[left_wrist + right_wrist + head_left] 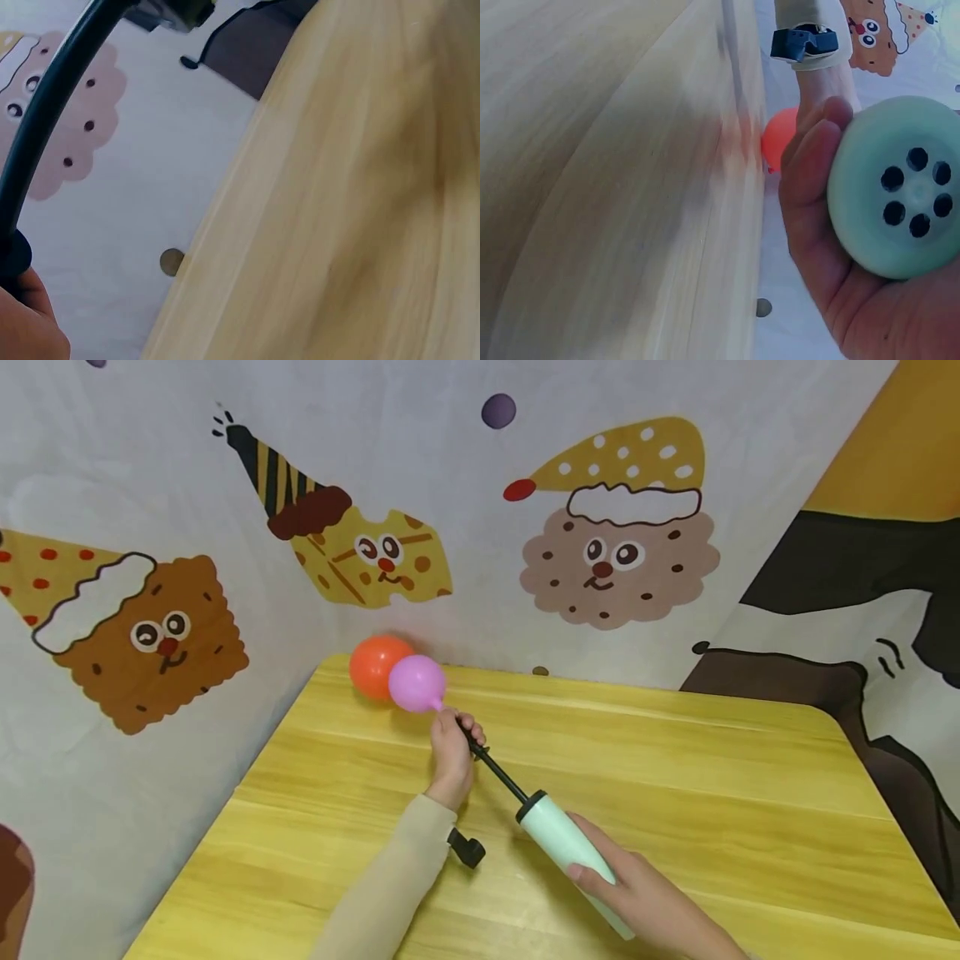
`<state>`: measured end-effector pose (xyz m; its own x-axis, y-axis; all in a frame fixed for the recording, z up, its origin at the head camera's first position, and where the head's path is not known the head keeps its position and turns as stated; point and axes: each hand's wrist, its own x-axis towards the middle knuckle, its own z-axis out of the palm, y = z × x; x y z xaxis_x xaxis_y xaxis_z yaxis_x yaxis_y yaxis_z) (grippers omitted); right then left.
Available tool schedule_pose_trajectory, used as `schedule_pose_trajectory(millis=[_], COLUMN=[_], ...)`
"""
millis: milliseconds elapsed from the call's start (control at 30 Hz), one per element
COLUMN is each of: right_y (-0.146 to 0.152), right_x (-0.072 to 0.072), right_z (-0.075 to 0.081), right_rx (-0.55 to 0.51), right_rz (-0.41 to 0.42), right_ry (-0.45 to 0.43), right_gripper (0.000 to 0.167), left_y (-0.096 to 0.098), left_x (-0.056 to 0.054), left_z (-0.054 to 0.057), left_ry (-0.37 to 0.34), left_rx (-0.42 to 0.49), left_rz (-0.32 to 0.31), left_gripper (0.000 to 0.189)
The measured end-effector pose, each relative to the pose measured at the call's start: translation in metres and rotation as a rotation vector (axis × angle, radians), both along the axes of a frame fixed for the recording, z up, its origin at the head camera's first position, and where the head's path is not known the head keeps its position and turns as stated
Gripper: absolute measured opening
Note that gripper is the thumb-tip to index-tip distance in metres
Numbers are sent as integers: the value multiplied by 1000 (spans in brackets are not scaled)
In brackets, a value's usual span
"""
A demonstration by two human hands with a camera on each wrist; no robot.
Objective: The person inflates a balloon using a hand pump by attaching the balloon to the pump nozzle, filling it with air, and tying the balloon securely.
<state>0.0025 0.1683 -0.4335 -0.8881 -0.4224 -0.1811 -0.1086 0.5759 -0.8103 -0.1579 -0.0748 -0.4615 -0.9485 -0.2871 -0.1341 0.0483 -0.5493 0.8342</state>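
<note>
A pink balloon [417,683], partly inflated, has its neck right at the fingertips of my left hand [452,753]. That hand grips the black end of a balloon pump, whose thin black rod [502,774] slants down into a mint-green barrel [564,842]. Around the barrel curls my right hand [626,881]. In the right wrist view the round end [919,191] of the pump, with several dark holes, faces the camera. The left wrist view catches the black rod [56,97] and a bit of the left hand [30,330]; the balloon is outside it.
An inflated orange-red balloon [375,665] lies at the table's far left corner, just behind the pink one. The wood-grain table [712,802] meets a cloth backdrop [465,460] printed with cartoon biscuits and cheese. A black strap fitting [468,849] sticks out from the left wrist.
</note>
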Motion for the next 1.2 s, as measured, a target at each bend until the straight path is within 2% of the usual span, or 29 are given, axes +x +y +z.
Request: schedule_pose_trajectory(millis=[133, 267, 467, 567, 667, 800, 967, 1067, 1200], right_y=[-1, -9, -27, -34, -36, -26, 2, 13, 14], right_x=[2, -2, -18, -25, -27, -19, 1, 8, 10], right_z=[0, -2, -8, -12, -13, -7, 6, 10, 9], right_rx=[39, 62, 35, 21, 12, 9, 71, 113, 134], right_rz=[-1, -30, -45, -44, -56, -67, -42, -23, -25], right_ry=[42, 42, 65, 63, 48, 20, -10, -4, 39], right_gripper=[65, 67, 67, 66, 66, 66, 66, 65, 64], left_y=[2, 14, 35, 38, 35, 27, 10, 7, 11], left_x=[2, 9, 23, 23, 18, 9, -1, -2, 0], left_z=[-3, -9, -18, -21, -18, -8, -1, -2, -4], left_ry=[-22, -28, -49, -42, -25, -23, -23, -24, -24], left_rx=[11, 27, 19, -7, -12, 3, 66, 82, 73], left_rz=[-8, -10, -69, -76, -90, -103, -16, -2, -12], left_gripper=[31, 31, 34, 36, 37, 35, 30, 30, 31])
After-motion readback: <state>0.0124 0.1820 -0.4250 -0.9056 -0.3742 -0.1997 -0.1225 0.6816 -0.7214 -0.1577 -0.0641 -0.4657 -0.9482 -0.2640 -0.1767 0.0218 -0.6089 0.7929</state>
